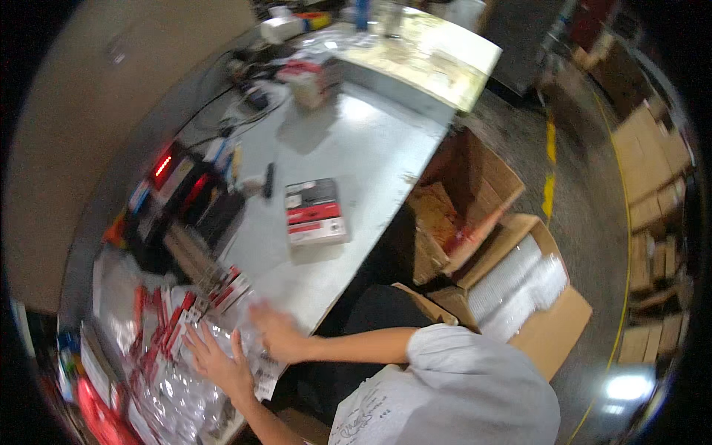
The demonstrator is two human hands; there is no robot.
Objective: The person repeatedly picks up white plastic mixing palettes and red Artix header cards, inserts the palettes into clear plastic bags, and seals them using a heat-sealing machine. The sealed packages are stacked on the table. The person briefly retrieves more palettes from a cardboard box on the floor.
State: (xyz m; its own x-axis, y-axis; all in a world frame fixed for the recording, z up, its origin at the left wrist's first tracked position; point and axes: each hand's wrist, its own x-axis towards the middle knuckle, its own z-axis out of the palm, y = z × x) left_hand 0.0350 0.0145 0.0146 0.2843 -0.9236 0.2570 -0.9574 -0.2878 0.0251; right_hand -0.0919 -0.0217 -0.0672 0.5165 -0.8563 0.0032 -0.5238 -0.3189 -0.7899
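Note:
My left hand [221, 365] lies with its fingers spread on a heap of clear plastic packs [182, 397] at the lower left of the table. Close by on its right is my right hand [278, 335], whose fingers are smeared by motion, so what they hold, if anything, does not show. Several red and white cards [159, 315] lie among the packs, just past my left fingertips. A small red, white and black box [315, 211] stands on the table, farther off and apart from both hands.
A black machine with red lights [182, 196] sits at the table's left side. Another red and white box [308, 83] stands at the back, near cables [256, 111]. Right of the table are an open cardboard box [482, 170] and one holding white stacked pieces [512, 278].

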